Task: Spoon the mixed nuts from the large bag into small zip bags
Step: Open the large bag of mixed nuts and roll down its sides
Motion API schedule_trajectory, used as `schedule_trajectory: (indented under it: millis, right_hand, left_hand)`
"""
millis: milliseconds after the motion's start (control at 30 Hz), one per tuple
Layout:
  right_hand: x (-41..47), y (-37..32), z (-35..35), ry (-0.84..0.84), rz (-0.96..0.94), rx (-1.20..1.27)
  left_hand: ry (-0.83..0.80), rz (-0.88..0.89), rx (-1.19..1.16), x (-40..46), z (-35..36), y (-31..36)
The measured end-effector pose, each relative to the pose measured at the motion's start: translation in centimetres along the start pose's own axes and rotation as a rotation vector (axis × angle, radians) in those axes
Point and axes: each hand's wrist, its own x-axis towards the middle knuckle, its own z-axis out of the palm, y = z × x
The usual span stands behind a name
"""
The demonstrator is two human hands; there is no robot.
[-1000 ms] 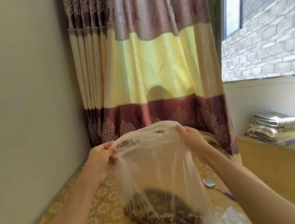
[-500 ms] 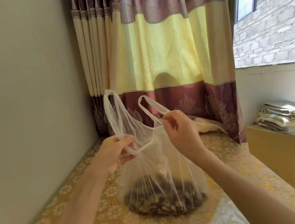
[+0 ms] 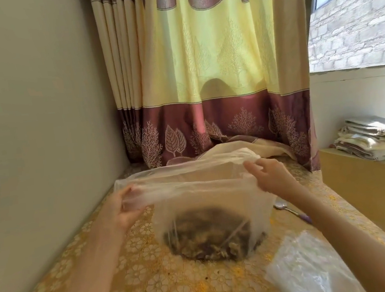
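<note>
I see both arms reaching forward — left hand [image 3: 121, 208] and right hand [image 3: 270, 176] each pinching the large clear plastic bag's [image 3: 192, 194] rim, mixed nuts [image 3: 209, 237] inside.

My bench [image 3: 154, 284] wears a yellow flowered cloth. The large bag [image 3: 208, 206] of mixed nuts [image 3: 209, 237] sits mid-bench, a spoon [image 3: 287, 209] just right of it. Clear small zip bags [image 3: 306, 267] lie near right.

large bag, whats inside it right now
A dark heap of mixed nuts lies at the bottom of the large bag. The film blurs single pieces, and the heap's underside is hidden.
</note>
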Motion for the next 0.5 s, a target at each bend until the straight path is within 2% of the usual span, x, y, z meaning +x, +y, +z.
schedule_trajectory:
  millis: [67, 167, 267, 367, 500]
  right_hand:
    - [-0.5, 1.7, -0.6, 0.029, 0.201, 0.159]
    - [-1.7, 3.9, -0.6, -0.036, 0.469, 0.272]
    - [-2.8, 4.5, -0.3, -0.187, 0.618, 0.236]
    - [-3.3, 3.9, -0.1, -0.119, 0.540, 0.072]
    - [-3.6, 1.4, 0.7, 0.145, 0.156, -0.297]
  left_hand:
    - [0.041, -0.066, -0.055, 0.3, -1.8, -0.3]
    - [0.043, -0.213, 0.166, 0.2, -3.4, -1.6]
    - [0.108, -0.222, 0.364, -1.2, -3.4, -2.3]
    - [0.168, 0.032, 0.691, -2.4, -2.5, -2.2]
    - [0.314, 0.595, 1.185, -2.7, -1.4, -3.0]
